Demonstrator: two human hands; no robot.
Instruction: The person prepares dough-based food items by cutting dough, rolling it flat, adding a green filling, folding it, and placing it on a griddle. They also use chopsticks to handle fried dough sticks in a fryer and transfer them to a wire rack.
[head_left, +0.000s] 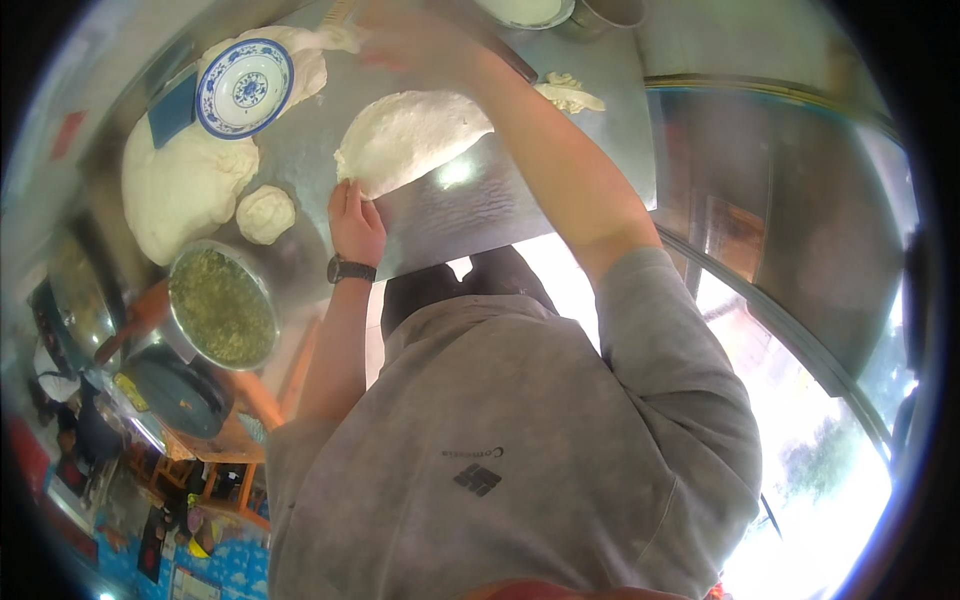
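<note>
A long flattened piece of dough lies on the metal worktop. My left hand, with a dark watch at the wrist, has its fingertips at the near left edge of that dough; whether they pinch it is unclear. Beyond the dough, my right hand is blurred at the top of the view, beside a small strip of dough; its grip cannot be made out. A dark rod-like or blade-like edge shows behind my right forearm. Dough scraps lie to the right.
At the left are a large dough mass, a round dough ball and a blue-and-white bowl resting against more dough. A metal basin of green filling stands nearer me. A white bowl and a metal pot stand at the top.
</note>
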